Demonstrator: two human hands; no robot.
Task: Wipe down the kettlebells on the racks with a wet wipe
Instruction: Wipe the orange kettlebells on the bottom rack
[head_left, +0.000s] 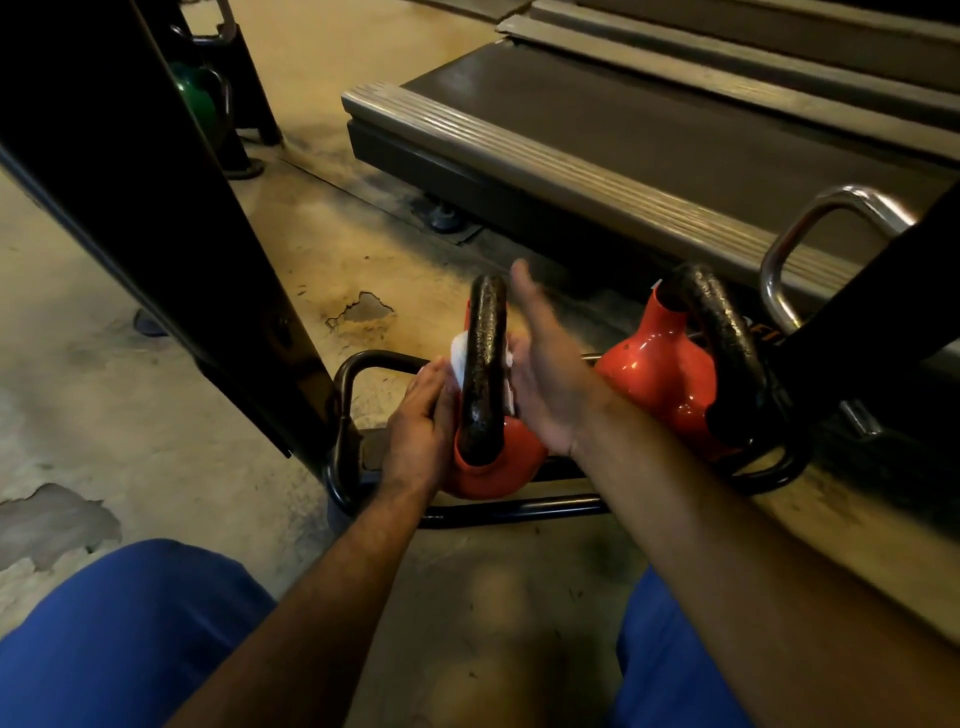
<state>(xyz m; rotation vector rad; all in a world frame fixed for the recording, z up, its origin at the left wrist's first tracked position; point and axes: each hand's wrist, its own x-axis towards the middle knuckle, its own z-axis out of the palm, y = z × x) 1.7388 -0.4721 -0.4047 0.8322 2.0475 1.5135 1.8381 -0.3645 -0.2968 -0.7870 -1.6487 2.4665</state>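
The left hand (421, 431) presses a white wet wipe (460, 358) on the shiny red kettlebell (493, 467) with its bumpy black handle, at six o'clock on the black rack (363, 364). The right hand (545, 374) is flat and open, holding nothing.

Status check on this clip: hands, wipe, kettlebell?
Left hand presses wipe against near kettlebell. Right hand open beside the handle. Second kettlebell untouched. Nothing in the way.
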